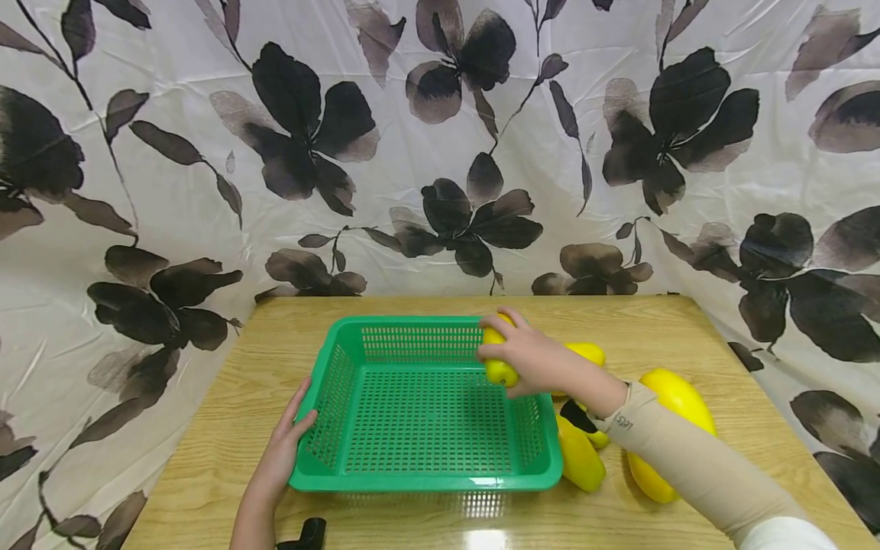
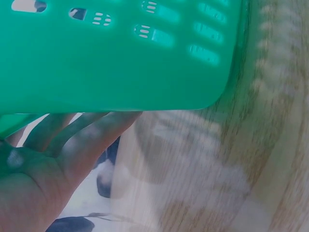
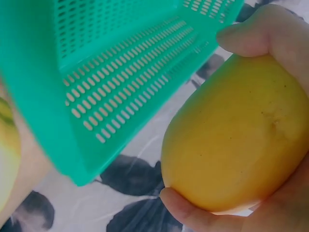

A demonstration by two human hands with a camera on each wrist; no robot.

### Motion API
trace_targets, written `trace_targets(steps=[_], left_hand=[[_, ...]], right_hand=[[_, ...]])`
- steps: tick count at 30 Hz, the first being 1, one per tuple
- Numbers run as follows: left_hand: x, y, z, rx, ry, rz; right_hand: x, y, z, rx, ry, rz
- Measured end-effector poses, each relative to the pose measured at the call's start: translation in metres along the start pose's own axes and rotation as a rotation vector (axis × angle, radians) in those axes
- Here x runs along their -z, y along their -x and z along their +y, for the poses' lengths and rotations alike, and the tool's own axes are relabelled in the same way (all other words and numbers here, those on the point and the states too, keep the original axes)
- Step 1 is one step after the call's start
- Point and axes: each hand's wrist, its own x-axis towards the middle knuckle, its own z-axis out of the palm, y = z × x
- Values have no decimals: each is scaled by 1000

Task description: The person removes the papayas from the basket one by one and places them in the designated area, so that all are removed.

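Note:
A green plastic basket (image 1: 426,481) with slotted walls and floor stands on the wooden table. At its left side, my left hand (image 1: 285,435) holds the rim, thumb over the edge and fingers along the outside. In the left wrist view, the fingers (image 2: 91,145) reach behind the basket's green wall (image 2: 111,72). My right hand (image 1: 532,355) grips a yellow mango (image 1: 500,370) above the basket's back right corner. The right wrist view shows the mango (image 3: 236,135) between thumb and fingers, apart from the basket wall (image 3: 111,96).
Right of the basket lie a yellow-green fruit (image 1: 580,454) and another yellow fruit (image 1: 587,351). A large yellow melon-like fruit (image 1: 677,393) lies farther right, partly under the right forearm. A floral cloth (image 1: 440,153) hangs behind the table (image 1: 227,458).

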Motion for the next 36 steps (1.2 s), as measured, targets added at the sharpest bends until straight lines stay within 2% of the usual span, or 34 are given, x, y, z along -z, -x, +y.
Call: trace_targets(steps=[9, 17, 22, 30, 36], left_hand=[[0, 1, 2, -7, -19, 6], [0, 2, 2, -6, -18, -1], [0, 2, 2, 4, 3, -3], [-1, 2, 3, 2, 4, -4], [-1, 2, 3, 3, 4, -7]], right_hand=[[3, 33, 6, -72, -18, 48], [1, 59, 4, -151, -82, 70], [-2, 72, 3, -165, -87, 108], [-5, 90, -1, -194, -64, 106], [-11, 106, -4, -210, -53, 140]])
